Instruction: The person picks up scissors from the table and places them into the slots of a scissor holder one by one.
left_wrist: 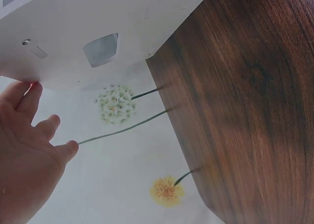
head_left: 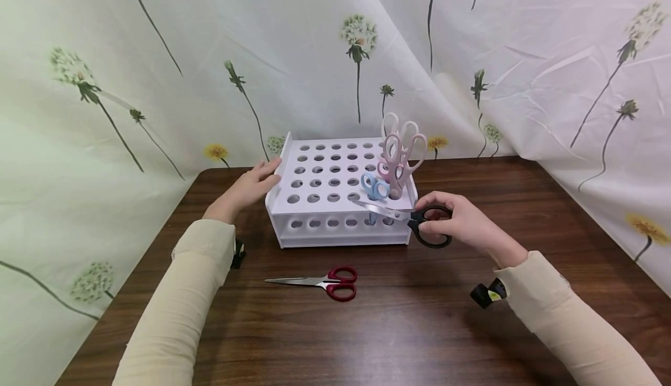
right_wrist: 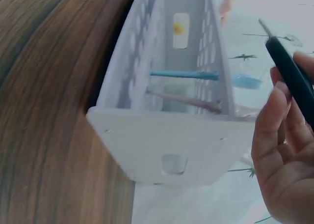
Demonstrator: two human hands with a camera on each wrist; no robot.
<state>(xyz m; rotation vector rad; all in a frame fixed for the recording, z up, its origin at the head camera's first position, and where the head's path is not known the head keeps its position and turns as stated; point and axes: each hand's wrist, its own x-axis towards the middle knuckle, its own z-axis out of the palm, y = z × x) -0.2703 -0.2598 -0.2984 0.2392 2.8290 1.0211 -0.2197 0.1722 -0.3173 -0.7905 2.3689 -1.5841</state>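
Observation:
My right hand (head_left: 445, 217) pinches the black-handled scissors (head_left: 431, 226) by their handles, blades pointing left across the front right of the white rack (head_left: 325, 206). In the right wrist view, the black handle (right_wrist: 289, 74) shows edge-on between thumb and fingers. On the rack's left side, the fingertips of my left hand (head_left: 250, 188) touch the side panel (left_wrist: 98, 17); its fingers are extended. Light blue scissors (head_left: 374, 188) and pink scissors (head_left: 399, 156) stand handles-up in holes at the rack's right. Red-handled scissors (head_left: 335, 283) lie on the table before the rack, tips leftward.
The rack has two tiers of round holes and stands on a dark wooden table (head_left: 388, 328). White-handled scissors (head_left: 390, 123) stand behind the pink ones. A dandelion-print cloth (head_left: 314, 54) hangs close behind the rack. A black wrist camera (head_left: 488, 294) sits under the right cuff.

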